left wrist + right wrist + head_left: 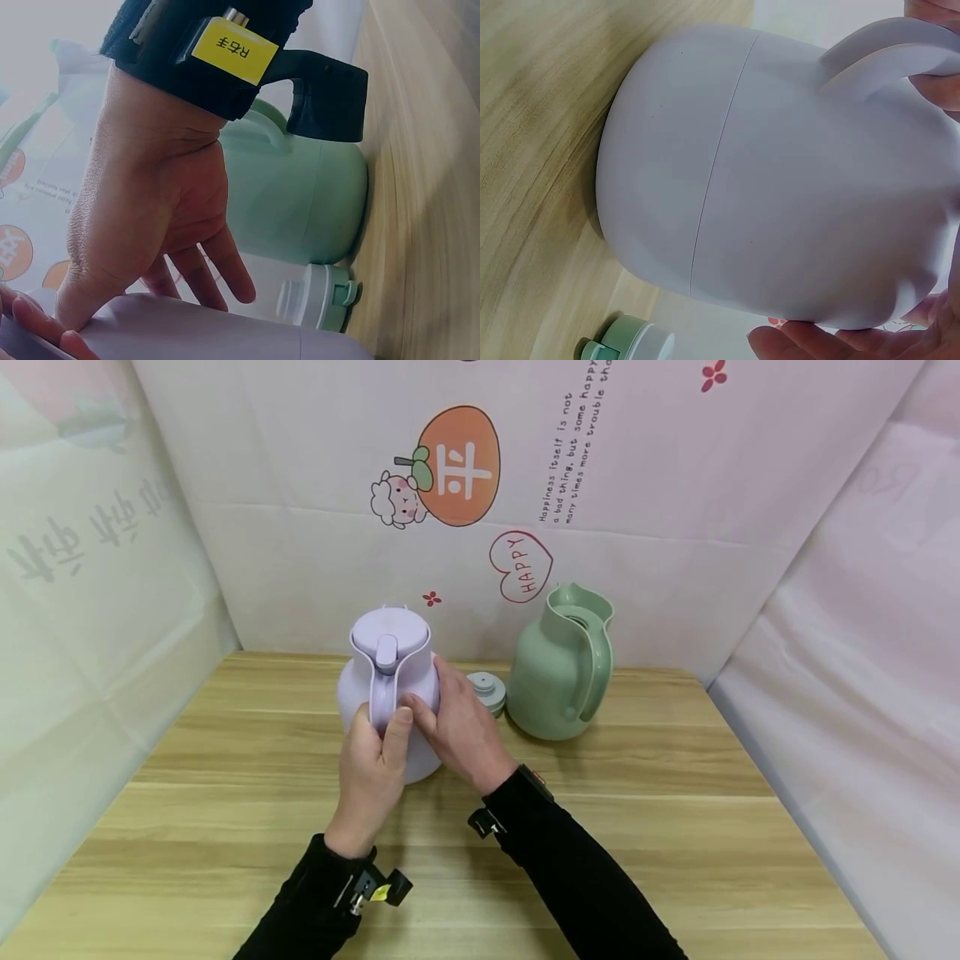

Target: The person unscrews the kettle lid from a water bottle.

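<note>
A lavender thermos jug (414, 681) stands upright on the wooden table, its lid (390, 631) seated in the top and its handle towards me. My left hand (371, 777) grips that handle, thumb along its right side. Against the jug's right side rests my right hand (465, 727), thumb near the handle and fingers reaching along the body towards the neck. In the left wrist view, the right hand's fingers (225, 270) extend fairly straight past the jug. The right wrist view shows fingertips (817, 341) along the jug's side.
A green thermos jug (547, 685) without a lid in its mouth stands to the right, handle facing right and forward. Between the jugs a grey-green stopper (487, 691) lies on the table (637, 827). A printed cloth (637, 593) hangs behind, with white sheets at both sides.
</note>
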A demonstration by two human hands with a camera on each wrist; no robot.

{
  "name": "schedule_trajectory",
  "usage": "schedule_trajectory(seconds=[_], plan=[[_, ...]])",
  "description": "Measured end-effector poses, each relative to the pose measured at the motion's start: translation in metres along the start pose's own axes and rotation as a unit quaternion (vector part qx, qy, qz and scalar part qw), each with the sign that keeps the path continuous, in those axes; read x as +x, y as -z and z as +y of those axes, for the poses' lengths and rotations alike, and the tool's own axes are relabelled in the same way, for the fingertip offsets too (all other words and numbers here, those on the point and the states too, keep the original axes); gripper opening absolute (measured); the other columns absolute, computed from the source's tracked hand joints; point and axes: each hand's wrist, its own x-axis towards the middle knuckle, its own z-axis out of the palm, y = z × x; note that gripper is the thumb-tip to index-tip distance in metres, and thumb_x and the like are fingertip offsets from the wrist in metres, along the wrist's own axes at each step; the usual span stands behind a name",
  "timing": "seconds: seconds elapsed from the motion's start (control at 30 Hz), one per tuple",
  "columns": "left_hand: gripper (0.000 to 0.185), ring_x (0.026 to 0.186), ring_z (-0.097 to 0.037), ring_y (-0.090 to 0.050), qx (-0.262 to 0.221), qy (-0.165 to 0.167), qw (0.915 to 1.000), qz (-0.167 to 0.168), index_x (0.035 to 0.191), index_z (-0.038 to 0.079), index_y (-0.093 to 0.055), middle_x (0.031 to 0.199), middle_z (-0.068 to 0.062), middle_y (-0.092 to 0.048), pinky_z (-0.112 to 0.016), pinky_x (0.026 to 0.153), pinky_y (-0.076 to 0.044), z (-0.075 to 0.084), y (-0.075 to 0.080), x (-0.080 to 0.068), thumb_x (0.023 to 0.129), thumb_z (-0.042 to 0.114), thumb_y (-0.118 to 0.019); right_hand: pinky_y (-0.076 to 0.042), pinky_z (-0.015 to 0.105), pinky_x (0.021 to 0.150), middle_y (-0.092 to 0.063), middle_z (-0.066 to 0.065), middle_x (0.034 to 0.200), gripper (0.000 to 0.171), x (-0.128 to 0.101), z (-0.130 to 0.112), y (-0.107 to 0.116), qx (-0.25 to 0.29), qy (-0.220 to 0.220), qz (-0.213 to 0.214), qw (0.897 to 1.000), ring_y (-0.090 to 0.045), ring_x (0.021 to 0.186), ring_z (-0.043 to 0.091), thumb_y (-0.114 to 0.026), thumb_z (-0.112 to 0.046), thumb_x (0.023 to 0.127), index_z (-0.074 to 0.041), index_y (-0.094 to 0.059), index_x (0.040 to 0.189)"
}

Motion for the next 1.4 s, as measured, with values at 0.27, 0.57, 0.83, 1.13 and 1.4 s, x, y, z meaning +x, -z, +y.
schedule_trajectory(seconds=[0.27,0.57,0.83,1.13,1.4], plan=[[0.031,0.088,-0.026,-0.059,0.000,0.001,1.0000,-0.002,0.111,-0.005,-0.056,0.095,-0.016,-0.060,-0.037,0.074,-0.046,-0.002,0.001,0.000,0.107,0.026,-0.059,-0.057,0.049,0.094,-0.059,0.012,0.139,0.074,-0.002,0.000,0.000,-0.002,0.001,0.007,1.000,-0.062,0.119,0.026,-0.052,-0.058,0.105,-0.010,-0.037,0.158],[0.031,0.088,-0.026,-0.059,0.002,-0.004,1.0000,0.000,0.111,-0.005,-0.057,0.095,-0.016,-0.061,-0.038,0.075,-0.047,-0.003,0.001,0.001,0.106,0.025,-0.060,-0.057,0.049,0.095,-0.058,0.013,0.141,0.076,-0.005,-0.001,0.000,-0.002,-0.009,0.014,1.000,-0.062,0.120,0.026,-0.053,-0.059,0.104,-0.009,-0.036,0.159],[0.030,0.086,-0.026,-0.057,-0.005,-0.007,0.9999,-0.008,0.110,-0.005,-0.057,0.090,-0.013,-0.057,-0.037,0.074,-0.046,-0.004,0.002,0.000,0.105,0.025,-0.060,-0.057,0.050,0.094,-0.056,0.015,0.143,0.077,-0.010,-0.002,0.002,-0.017,-0.016,0.024,0.999,-0.062,0.121,0.029,-0.053,-0.059,0.104,-0.009,-0.035,0.160],[0.031,0.089,-0.027,-0.060,-0.001,-0.016,0.9999,-0.006,0.112,-0.006,-0.058,0.098,-0.019,-0.064,-0.038,0.076,-0.048,-0.002,-0.001,0.000,0.104,0.024,-0.061,-0.058,0.050,0.092,-0.056,0.015,0.142,0.078,-0.012,-0.001,0.005,-0.012,-0.021,0.030,0.999,-0.064,0.118,0.029,-0.053,-0.059,0.103,-0.008,-0.036,0.160],[0.031,0.090,-0.025,-0.059,-0.017,-0.003,0.9995,-0.026,0.116,-0.006,-0.057,0.099,-0.017,-0.062,-0.036,0.076,-0.048,0.001,-0.002,-0.003,0.105,0.024,-0.061,-0.058,0.047,0.089,-0.061,0.011,0.136,0.074,-0.014,0.000,0.009,-0.012,-0.021,0.037,0.999,-0.065,0.114,0.024,-0.056,-0.058,0.102,-0.010,-0.041,0.157]])
